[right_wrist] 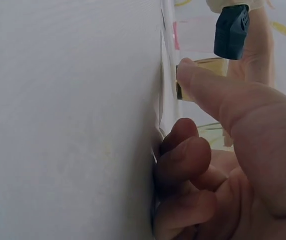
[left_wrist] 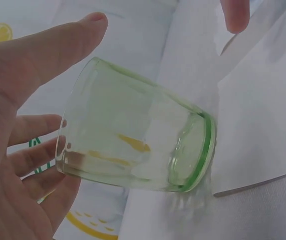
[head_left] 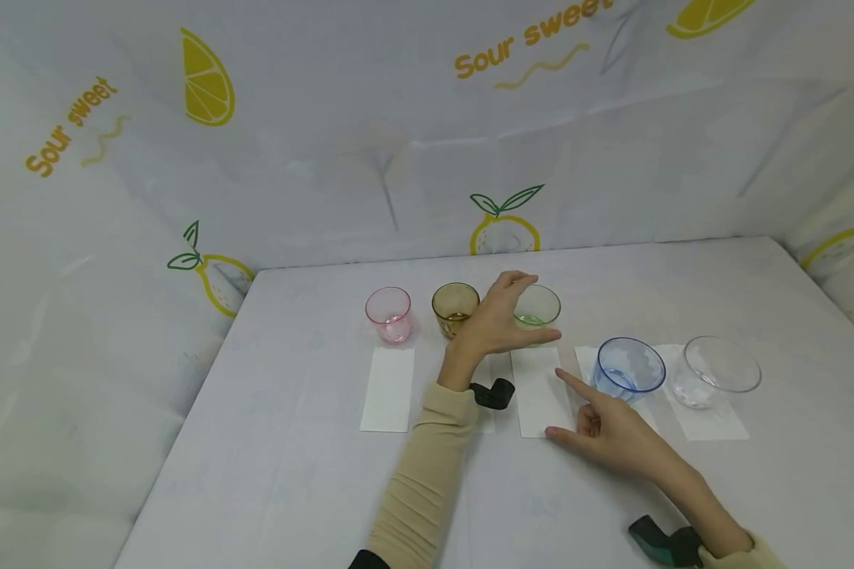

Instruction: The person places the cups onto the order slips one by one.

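Observation:
My left hand [head_left: 501, 316] reaches to a light green glass [left_wrist: 137, 130] at the back of the table, thumb and fingers spread on either side of its rim. In the left wrist view the thumb stands apart from the glass and the other fingers are close behind the rim; whether they touch it I cannot tell. A white paper card [head_left: 541, 395] lies in front of that glass. Beside the card is my right hand [head_left: 615, 435], index finger and thumb stretched out, the other fingers loosely bent, holding nothing.
A pink glass [head_left: 388, 314] and an amber glass [head_left: 451, 304] stand left of the green one. At right, a blue glass [head_left: 628, 370] and a colourless glass [head_left: 719, 371] stand on white cards. Another card [head_left: 387, 391] lies before the pink glass.

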Motion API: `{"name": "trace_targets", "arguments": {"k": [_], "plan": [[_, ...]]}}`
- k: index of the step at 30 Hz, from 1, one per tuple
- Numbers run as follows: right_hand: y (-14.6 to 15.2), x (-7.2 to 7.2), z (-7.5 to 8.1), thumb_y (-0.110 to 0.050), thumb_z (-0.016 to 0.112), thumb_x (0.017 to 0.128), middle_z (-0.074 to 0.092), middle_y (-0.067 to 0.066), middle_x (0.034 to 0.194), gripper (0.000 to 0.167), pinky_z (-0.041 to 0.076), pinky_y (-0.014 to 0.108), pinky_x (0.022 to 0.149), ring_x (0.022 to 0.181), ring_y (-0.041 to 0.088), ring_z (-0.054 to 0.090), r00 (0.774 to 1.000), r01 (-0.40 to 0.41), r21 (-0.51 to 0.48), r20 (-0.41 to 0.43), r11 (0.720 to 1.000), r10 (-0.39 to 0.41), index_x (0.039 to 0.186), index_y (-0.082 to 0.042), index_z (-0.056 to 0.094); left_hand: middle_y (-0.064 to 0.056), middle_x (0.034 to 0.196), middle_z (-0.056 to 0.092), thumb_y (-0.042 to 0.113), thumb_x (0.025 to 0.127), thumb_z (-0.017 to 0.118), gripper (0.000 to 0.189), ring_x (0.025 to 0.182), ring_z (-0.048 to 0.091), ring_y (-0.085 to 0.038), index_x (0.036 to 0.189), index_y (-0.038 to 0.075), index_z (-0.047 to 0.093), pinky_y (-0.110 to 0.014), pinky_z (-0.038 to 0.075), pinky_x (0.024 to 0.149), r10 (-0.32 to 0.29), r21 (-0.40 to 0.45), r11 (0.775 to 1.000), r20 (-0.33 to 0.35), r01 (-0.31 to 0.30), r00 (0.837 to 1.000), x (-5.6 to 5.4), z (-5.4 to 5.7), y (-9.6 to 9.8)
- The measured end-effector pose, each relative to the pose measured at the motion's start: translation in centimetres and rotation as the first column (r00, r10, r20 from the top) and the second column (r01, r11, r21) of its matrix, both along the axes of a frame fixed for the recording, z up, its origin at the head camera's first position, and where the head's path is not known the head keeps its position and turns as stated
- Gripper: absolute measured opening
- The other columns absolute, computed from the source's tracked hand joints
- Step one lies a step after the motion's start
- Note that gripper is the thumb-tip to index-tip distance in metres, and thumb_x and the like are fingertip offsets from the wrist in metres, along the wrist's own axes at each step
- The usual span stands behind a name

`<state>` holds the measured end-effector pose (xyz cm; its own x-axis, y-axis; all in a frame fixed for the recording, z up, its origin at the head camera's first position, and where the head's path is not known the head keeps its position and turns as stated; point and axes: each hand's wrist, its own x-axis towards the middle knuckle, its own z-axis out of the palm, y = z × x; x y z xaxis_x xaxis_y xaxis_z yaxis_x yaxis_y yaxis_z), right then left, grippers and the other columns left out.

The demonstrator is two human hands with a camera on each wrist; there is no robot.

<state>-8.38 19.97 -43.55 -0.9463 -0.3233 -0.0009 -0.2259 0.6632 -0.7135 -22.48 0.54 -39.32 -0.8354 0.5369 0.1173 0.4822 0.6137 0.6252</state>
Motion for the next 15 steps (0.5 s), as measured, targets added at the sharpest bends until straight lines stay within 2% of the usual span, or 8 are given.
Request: {"name": "trace_targets", "arguments": {"k": [6,15], "plan": [[-0.09,0.00,0.02,-0.033,0.082,0.086,0.046,-0.012,0.057,0.083,0.037,0.020,0.054,0.054,-0.002,0.040,1.000,0.012,0.030,0.004,0.999,-0.012,0.152,0.000,0.043,-0.008,0.158,0.040,0.046,0.082,0.083,0.091,0.145,0.045,-0.022,0.155,0.009,0.043,-0.035,0.044,0.117,0.010,-0.005,1.000,0.014,-0.010,1.000,0.12,0.01,-0.04],[-0.09,0.06,-0.14,-0.033,0.081,0.087,0.046,-0.012,0.057,0.081,0.036,0.021,0.054,0.054,-0.002,0.040,1.000,0.018,0.023,0.001,1.000,-0.018,0.151,0.000,0.044,-0.009,0.158,0.040,0.046,0.084,0.082,0.090,0.145,0.046,-0.021,0.155,0.009,0.042,-0.034,0.044,0.117,0.020,-0.025,0.999,0.011,-0.019,1.000,0.15,-0.10,0.08]]}}
